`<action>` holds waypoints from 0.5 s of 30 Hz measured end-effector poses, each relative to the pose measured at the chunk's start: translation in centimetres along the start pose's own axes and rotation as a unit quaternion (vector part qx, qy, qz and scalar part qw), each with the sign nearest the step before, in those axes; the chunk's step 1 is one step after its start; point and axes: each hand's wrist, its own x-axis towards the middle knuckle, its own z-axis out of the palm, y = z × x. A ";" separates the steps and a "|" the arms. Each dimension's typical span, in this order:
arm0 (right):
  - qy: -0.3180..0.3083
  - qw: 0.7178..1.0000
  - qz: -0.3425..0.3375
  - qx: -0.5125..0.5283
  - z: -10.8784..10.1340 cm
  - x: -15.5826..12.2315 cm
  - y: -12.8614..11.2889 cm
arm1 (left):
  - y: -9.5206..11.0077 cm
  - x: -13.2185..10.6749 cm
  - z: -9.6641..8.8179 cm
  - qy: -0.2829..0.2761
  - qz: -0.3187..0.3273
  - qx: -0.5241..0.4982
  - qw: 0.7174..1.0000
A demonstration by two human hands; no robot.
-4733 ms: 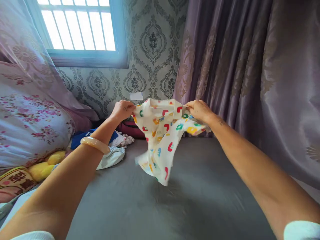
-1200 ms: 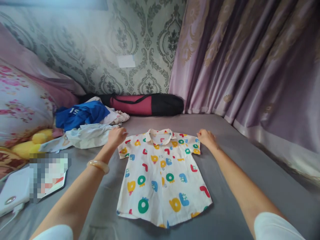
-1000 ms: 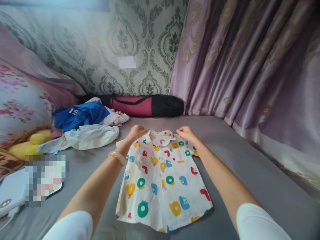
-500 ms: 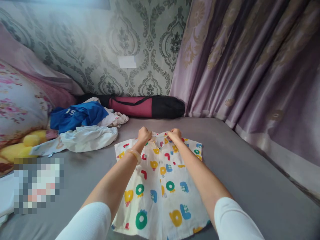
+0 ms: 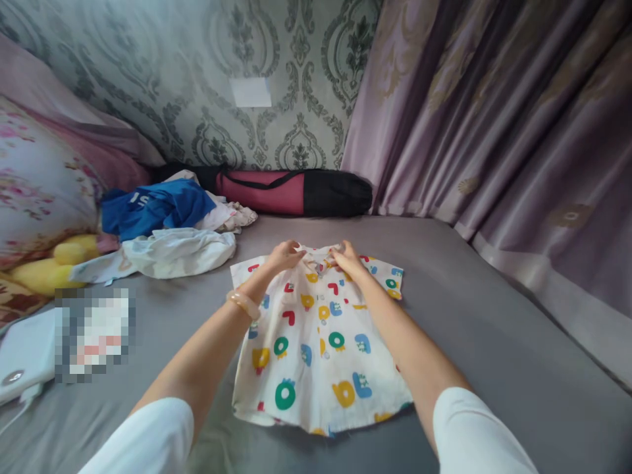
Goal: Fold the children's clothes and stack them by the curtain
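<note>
A small white shirt (image 5: 316, 342) printed with coloured shapes lies flat, front up, on the grey bed sheet (image 5: 474, 329). My left hand (image 5: 285, 255) rests on the left side of its collar, fingers bent and pinching the cloth. On the right side of the collar my right hand (image 5: 347, 258) lies with fingers pressed on the fabric. The two hands sit close together at the neckline. A pale bangle (image 5: 243, 303) is on my left wrist.
A heap of clothes, blue (image 5: 153, 205) and white (image 5: 172, 253), lies at the left. A red and black roll bag (image 5: 291, 191) runs along the wall. A floral pillow (image 5: 39, 184) and yellow plush (image 5: 49, 263) are far left; purple curtains (image 5: 494, 118) hang at the right.
The shirt went from held up in the air to lying flat on the bed. My hands moved from its shoulders inward to the collar.
</note>
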 end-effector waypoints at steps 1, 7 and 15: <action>-0.011 1.000 -0.006 0.020 -0.7 -0.7 0.6 | -0.8 -1.1 -1.3 -0.037 0.017 -0.028 0.999; -0.102 0.987 -0.052 0.110 -5.9 -8.4 7.0 | -6.8 -11.4 -8.1 -0.073 -0.067 -0.023 0.995; -0.115 0.991 0.069 -0.016 -8.1 -17.1 13.2 | -7.6 -22.7 -5.4 -0.052 -0.186 -0.059 0.979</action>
